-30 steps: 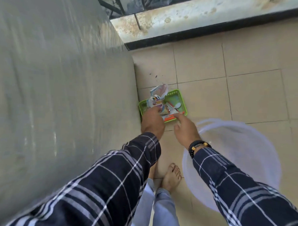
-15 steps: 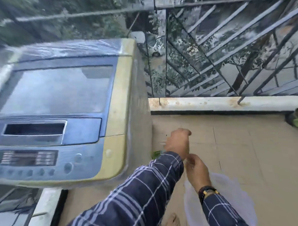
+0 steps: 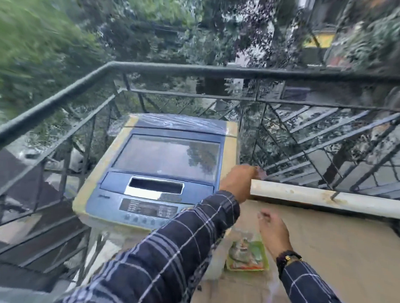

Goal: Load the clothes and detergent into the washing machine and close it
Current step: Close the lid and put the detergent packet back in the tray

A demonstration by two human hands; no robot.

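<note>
The top-loading washing machine (image 3: 115, 207) stands in the balcony corner, blue on top with yellowed sides. Its glass lid (image 3: 167, 159) lies shut. My left hand (image 3: 236, 182) is raised beside the machine's right edge, its fingers pinched on a small pinkish detergent sachet (image 3: 260, 174). My right hand (image 3: 274, 231) hangs lower over the floor with curled fingers and a blurred whitish bit at its tips. Below it, a green tray (image 3: 264, 255) of sachets rests on the floor next to the machine. No clothes are in view.
A dark metal railing (image 3: 197, 69) encloses the balcony behind and left of the machine. A low white ledge (image 3: 329, 199) runs along its foot on the right. Beige floor tiles (image 3: 338, 258) spread to the right of the tray.
Both hands have left the green tray and risen, the left one up to the machine's top with a sachet. My view has swung from the floor to the machine and railing.
</note>
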